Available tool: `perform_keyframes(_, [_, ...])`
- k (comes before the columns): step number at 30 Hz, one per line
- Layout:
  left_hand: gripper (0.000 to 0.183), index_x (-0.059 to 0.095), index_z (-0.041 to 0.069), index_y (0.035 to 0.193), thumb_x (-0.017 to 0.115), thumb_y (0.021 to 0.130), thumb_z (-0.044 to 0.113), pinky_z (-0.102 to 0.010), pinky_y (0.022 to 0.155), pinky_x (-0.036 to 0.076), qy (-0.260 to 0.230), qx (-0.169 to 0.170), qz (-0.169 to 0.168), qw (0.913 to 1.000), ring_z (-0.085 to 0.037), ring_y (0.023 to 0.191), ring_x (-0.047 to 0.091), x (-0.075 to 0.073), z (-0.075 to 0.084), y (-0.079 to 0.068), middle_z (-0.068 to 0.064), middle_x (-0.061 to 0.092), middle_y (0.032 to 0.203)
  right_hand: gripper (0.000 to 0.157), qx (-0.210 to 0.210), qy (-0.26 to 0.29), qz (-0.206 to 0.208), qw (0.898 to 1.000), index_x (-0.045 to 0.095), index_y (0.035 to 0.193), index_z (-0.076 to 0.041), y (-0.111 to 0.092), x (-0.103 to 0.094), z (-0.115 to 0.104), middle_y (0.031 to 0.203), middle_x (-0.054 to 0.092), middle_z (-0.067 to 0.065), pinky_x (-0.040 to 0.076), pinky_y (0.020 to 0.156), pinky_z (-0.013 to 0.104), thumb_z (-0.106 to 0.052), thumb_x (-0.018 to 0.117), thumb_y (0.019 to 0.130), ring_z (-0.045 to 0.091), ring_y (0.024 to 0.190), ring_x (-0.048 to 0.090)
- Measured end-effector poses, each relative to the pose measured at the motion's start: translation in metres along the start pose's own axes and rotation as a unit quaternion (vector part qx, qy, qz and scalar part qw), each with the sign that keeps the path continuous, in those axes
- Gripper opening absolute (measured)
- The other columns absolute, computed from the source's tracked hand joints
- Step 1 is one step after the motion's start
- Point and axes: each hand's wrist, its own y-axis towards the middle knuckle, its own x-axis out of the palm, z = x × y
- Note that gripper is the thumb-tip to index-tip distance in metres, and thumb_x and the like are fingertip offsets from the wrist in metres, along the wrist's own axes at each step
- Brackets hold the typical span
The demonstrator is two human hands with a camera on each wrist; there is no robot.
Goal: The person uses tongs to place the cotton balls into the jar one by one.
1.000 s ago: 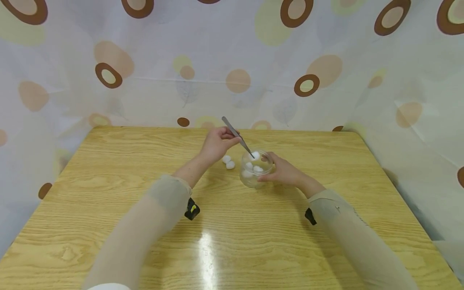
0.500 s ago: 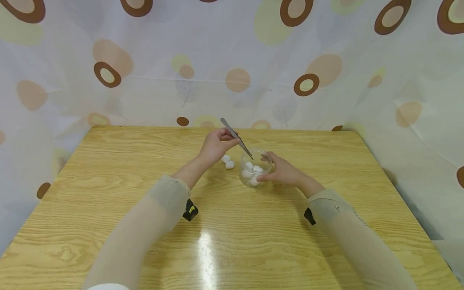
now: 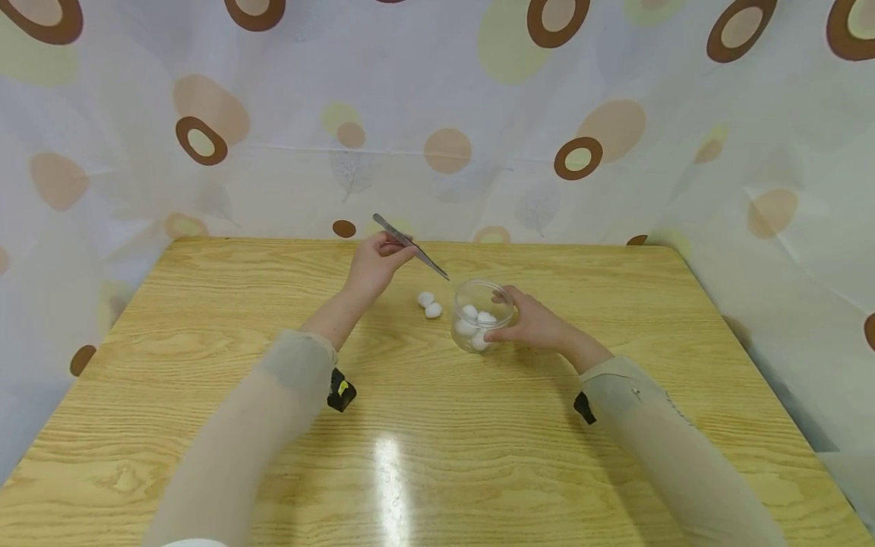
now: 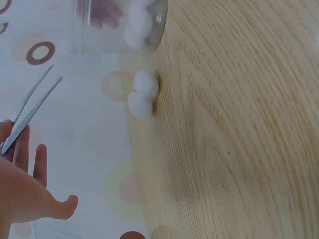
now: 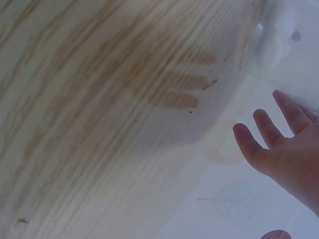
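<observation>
In the head view, my left hand [image 3: 371, 267] pinches metal tweezers [image 3: 393, 229], their tips pointing down toward the jar and away from its rim. The left wrist view shows the tweezer tips apart with nothing between them. A clear round jar [image 3: 455, 308] stands on the table with several white cotton balls [image 3: 467, 327] inside. Around its right side my right hand [image 3: 536, 323] holds it, thumb at the front and fingers behind. Two cotton balls [image 3: 433, 310] lie side by side on the table, left of the jar; both cotton balls [image 4: 142, 94] also show in the left wrist view.
The wooden table [image 3: 437, 456] reaches back to a patterned cloth [image 3: 396, 99] that hangs behind it and along both sides. Dark devices [image 3: 340, 391] sit under the wrists.
A second ago the tweezers held a cotton ball over the jar; it dropped inside by half a second ago. Since then the left hand and tweezers moved left, out of the jar. The right hand stayed.
</observation>
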Motion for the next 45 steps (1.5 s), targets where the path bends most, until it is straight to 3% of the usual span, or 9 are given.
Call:
perform_keyframes(6, [0.034, 0.056, 0.001, 0.122, 0.060, 0.092, 0.017, -0.036, 0.104, 0.041, -0.010, 0.000, 0.021, 0.9997, -0.026, 0.118, 0.056, -0.016, -0.009, 0.004, -0.019, 0.061, 0.123, 0.096, -0.002, 0.002, 0.000, 1.000, 0.016, 0.148, -0.002, 0.001, 0.001, 0.002, 0.148, 0.033, 0.021, 0.023, 0.111, 0.056, -0.036, 0.074, 0.080, 0.038, 0.140, 0.022])
perform_keyframes(15, [0.034, 0.057, -0.005, 0.120, 0.059, 0.092, 0.014, -0.038, 0.103, 0.043, 0.032, -0.010, 0.043, 0.9985, -0.029, 0.116, 0.056, -0.024, -0.027, 0.009, -0.022, 0.061, 0.119, 0.095, -0.003, 0.007, 0.004, 1.000, 0.018, 0.147, -0.001, 0.000, 0.002, 0.002, 0.147, 0.033, 0.022, 0.024, 0.111, 0.056, -0.036, 0.075, 0.079, 0.039, 0.139, 0.024])
perform_keyframes(31, [0.029, 0.059, 0.000, 0.116, 0.060, 0.092, 0.017, -0.040, 0.100, 0.045, 0.075, -0.033, 0.025, 0.9963, -0.029, 0.113, 0.057, -0.012, -0.039, 0.009, -0.019, 0.064, 0.115, 0.095, -0.006, 0.010, 0.003, 1.000, 0.018, 0.147, -0.001, -0.003, 0.002, 0.002, 0.147, 0.033, 0.022, 0.023, 0.111, 0.056, -0.036, 0.074, 0.080, 0.039, 0.139, 0.023])
perform_keyframes(39, [0.027, 0.060, 0.002, 0.114, 0.060, 0.092, 0.018, -0.041, 0.093, 0.046, 0.117, -0.029, 0.000, 0.9927, -0.029, 0.109, 0.059, -0.003, -0.045, 0.008, -0.017, 0.066, 0.112, 0.094, -0.006, 0.016, 0.003, 1.000, 0.019, 0.147, -0.001, -0.003, 0.003, 0.002, 0.148, 0.033, 0.021, 0.023, 0.111, 0.057, -0.036, 0.074, 0.080, 0.039, 0.139, 0.023])
perform_keyframes(45, [0.029, 0.062, 0.004, 0.116, 0.060, 0.092, 0.021, -0.042, 0.091, 0.045, 0.165, -0.028, 0.005, 0.9859, -0.028, 0.106, 0.060, -0.001, -0.045, 0.007, -0.015, 0.068, 0.110, 0.093, -0.007, 0.012, 0.006, 1.000, 0.019, 0.146, -0.001, -0.003, 0.003, 0.003, 0.147, 0.034, 0.021, 0.023, 0.111, 0.057, -0.035, 0.074, 0.080, 0.040, 0.139, 0.023])
